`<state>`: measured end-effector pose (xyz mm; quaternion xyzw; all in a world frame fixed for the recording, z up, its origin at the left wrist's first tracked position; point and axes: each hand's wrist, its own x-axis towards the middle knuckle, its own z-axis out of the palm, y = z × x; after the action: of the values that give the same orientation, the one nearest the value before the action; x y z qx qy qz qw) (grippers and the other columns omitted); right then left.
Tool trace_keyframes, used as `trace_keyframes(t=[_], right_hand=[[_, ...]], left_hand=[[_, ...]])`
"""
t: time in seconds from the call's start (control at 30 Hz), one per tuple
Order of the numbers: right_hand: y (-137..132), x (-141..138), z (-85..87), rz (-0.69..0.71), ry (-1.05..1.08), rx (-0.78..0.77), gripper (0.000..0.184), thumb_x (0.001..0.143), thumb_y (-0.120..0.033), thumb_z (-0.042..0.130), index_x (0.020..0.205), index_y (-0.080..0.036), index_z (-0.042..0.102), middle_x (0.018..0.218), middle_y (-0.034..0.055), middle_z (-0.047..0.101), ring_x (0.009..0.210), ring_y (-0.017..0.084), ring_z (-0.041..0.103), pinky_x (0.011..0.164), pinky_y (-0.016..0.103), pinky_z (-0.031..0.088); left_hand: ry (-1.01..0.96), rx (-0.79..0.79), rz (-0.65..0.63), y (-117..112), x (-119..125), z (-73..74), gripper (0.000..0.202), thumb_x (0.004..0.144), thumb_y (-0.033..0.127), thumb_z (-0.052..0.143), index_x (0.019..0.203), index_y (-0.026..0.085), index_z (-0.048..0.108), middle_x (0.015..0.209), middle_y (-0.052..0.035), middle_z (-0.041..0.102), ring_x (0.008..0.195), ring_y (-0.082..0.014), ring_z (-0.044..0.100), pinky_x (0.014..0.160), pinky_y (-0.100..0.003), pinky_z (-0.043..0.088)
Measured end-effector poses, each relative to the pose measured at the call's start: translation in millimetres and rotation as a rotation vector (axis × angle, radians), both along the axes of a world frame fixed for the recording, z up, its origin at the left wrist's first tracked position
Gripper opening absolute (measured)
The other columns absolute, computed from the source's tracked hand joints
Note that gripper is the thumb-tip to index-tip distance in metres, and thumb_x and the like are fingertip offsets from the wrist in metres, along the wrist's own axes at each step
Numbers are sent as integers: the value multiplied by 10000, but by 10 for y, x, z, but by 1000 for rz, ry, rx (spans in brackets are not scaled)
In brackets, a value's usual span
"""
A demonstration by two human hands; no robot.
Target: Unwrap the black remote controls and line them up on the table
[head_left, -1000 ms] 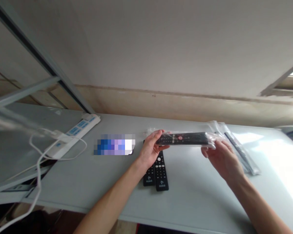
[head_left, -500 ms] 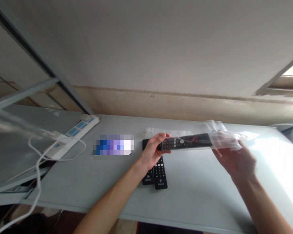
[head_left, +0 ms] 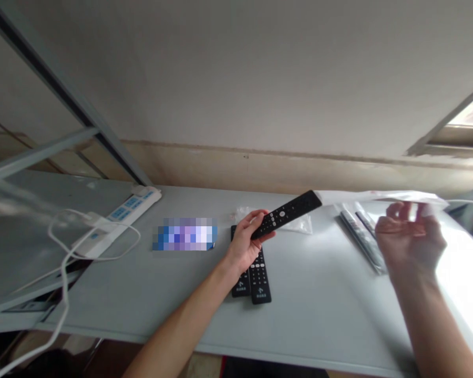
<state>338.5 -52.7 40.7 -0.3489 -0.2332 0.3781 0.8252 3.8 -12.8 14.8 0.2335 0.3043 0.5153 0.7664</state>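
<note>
My left hand (head_left: pixel 246 241) grips a black TV remote (head_left: pixel 287 214), now bare of plastic, by its lower half and tilts it up to the right. My right hand (head_left: pixel 410 236), blurred by motion, pinches a clear plastic sleeve (head_left: pixel 378 197) that stretches flat from near the remote's tip. Below my left wrist, two black remotes (head_left: pixel 259 278) lie side by side on the pale grey table (head_left: pixel 319 299). Further right, beneath my right hand, lie several remotes in plastic bags (head_left: pixel 362 239).
A crumpled clear bag (head_left: pixel 295 224) lies behind the remote. To the left are a pixelated blue-and-white object (head_left: pixel 185 234) and a white power strip (head_left: pixel 118 220) with a white cable (head_left: pixel 63 294) trailing off the table edge. A metal frame (head_left: pixel 55 89) rises at the left.
The plastic sleeve has come off the remote. My right hand has pulled it away to the right, and my left hand now holds the bare remote tilted upward.
</note>
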Motion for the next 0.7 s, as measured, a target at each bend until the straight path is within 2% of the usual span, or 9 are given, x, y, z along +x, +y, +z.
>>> trace_keyframes(t=[0.1, 0.2, 0.27, 0.37, 0.47, 0.53, 0.57, 0.63, 0.7], right_hand=[[95, 95, -113, -13, 67, -68, 82, 900, -236, 687, 899, -288, 751, 1053, 11, 695, 940, 156, 691, 550, 220, 487], [166, -30, -203, 17, 153, -118, 103, 852, -256, 781, 945, -289, 750, 1116, -12, 702, 983, 138, 700, 560, 178, 522], [186, -174, -245, 65, 138, -160, 140, 845, -279, 813, 970, -302, 754, 1159, -20, 713, 1040, 143, 702, 576, 173, 540], [178, -346, -291, 142, 73, -196, 129, 858, -327, 821, 972, -315, 762, 1201, -15, 729, 1150, 175, 696, 601, 188, 555], [152, -434, -323, 214, 18, -193, 138, 853, -379, 831, 955, -321, 760, 1214, -16, 741, 1189, 189, 697, 614, 195, 558], [136, -475, -333, 246, -4, -195, 157, 837, -403, 844, 937, -322, 754, 1228, -22, 746, 1181, 192, 705, 616, 199, 560], [129, -497, -335, 257, -13, -200, 168, 825, -407, 852, 931, -322, 752, 1240, -24, 747, 1176, 196, 710, 614, 204, 560], [117, -546, -333, 279, -39, -215, 193, 810, -420, 860, 934, -320, 751, 1267, -18, 746, 1172, 213, 717, 605, 221, 560], [105, -600, -327, 302, -79, -226, 205, 810, -440, 855, 938, -318, 751, 1268, -5, 749, 1168, 234, 724, 599, 241, 557]], left_hand=[[-70, 74, -180, -61, -17, 93, 608, 780, 253, 910, 1334, 240, 659, 1120, -67, 761, 994, -206, 765, 812, -288, 660], [-94, 153, -357, -152, 8, 148, 800, 781, 212, 893, 1477, 286, 507, 1288, -115, 720, 1138, -281, 751, 888, -335, 633], [-88, 193, -423, -199, 42, 138, 881, 746, 191, 904, 1493, 309, 452, 1274, -110, 715, 1101, -286, 761, 888, -351, 621], [-11, 255, -467, -225, 82, 86, 971, 725, 182, 915, 1517, 334, 375, 1087, -47, 722, 896, -236, 785, 839, -356, 620], [153, 303, -478, -225, 95, 57, 825, 839, 340, 846, 1522, 332, 382, 899, 8, 684, 651, -197, 756, 660, -306, 599], [284, 346, -458, -233, 98, 70, 675, 903, 436, 769, 1496, 314, 470, 809, 24, 657, 543, -177, 706, 558, -272, 554], [352, 384, -428, -242, 101, 86, 611, 916, 448, 749, 1469, 305, 532, 799, 18, 662, 533, -166, 687, 554, -269, 547], [482, 496, -329, -267, 110, 125, 492, 921, 408, 744, 1391, 294, 654, 887, -24, 723, 648, -175, 706, 663, -290, 581], [581, 619, -228, -293, 125, 156, 390, 929, 348, 729, 1315, 293, 735, 1088, -62, 769, 916, -228, 735, 878, -323, 584]])
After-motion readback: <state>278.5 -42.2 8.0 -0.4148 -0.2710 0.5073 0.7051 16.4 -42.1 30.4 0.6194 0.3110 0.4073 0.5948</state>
